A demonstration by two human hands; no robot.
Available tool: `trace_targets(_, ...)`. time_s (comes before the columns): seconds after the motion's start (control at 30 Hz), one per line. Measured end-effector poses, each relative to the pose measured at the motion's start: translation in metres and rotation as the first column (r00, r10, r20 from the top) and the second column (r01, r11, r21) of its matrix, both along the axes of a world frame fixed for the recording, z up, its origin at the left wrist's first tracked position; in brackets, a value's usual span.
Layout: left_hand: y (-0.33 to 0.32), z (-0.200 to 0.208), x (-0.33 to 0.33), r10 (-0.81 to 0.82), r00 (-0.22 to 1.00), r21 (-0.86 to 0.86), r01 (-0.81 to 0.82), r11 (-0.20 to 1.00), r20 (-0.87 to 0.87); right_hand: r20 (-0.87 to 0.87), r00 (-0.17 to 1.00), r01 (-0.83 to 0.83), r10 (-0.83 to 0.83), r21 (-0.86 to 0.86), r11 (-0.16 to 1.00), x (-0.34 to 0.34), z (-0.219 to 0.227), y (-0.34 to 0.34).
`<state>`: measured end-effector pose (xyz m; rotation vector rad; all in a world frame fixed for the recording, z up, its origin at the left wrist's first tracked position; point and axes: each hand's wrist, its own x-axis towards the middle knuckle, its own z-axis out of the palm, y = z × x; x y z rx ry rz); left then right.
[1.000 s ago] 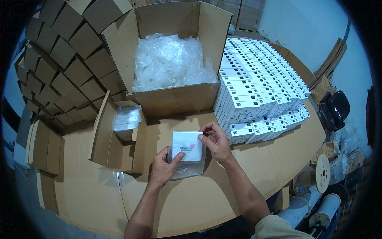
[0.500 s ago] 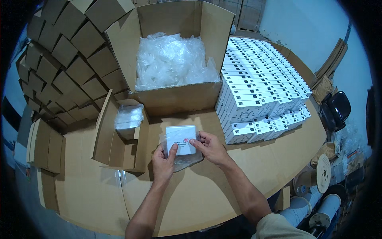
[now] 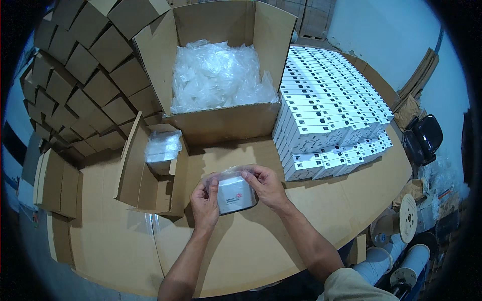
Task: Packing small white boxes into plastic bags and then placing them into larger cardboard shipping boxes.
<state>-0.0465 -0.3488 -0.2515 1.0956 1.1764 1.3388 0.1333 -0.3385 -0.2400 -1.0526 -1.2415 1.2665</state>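
A small white box (image 3: pixel 235 194) with a printed mark sits inside a clear plastic bag (image 3: pixel 221 175) in front of me. My left hand (image 3: pixel 204 203) pinches the bag's upper left side, its thumb lying along the box's edge. At the bag's upper right, my right hand (image 3: pixel 266 186) grips the film between thumb and fingers. Beyond and to the left stands an open narrow cardboard box (image 3: pixel 176 198), with several bagged white boxes (image 3: pixel 163 147) in its far end. Its near end shows bare cardboard.
A large open carton (image 3: pixel 221 125) full of loose clear plastic bags (image 3: pixel 218 78) stands at the back. Stacked white boxes (image 3: pixel 321 115) fill the right side of the cardboard-covered table (image 3: pixel 321 215). Brown cartons (image 3: pixel 100 85) are piled at left; spools (image 3: pixel 407 218) stand at lower right.
The white box has gone down into the plastic bag, whose film now covers it. Both hands have shifted their hold from the box to the bag's upper edge.
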Motion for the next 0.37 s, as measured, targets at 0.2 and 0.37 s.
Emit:
trace_targets(0.2,-0.001,0.010,-0.004,-0.045,0.998,0.151,0.050,0.987,-0.038,-0.007,1.000,-0.016,0.017,0.047,0.999,0.011,0.004,-0.001)
trace_targets(0.37,0.004,0.019,-0.004,-0.145,0.989,0.228,0.151,0.962,-0.040,-0.091,0.996,-0.014,0.024,0.100,0.995,0.013,0.003,-0.001)
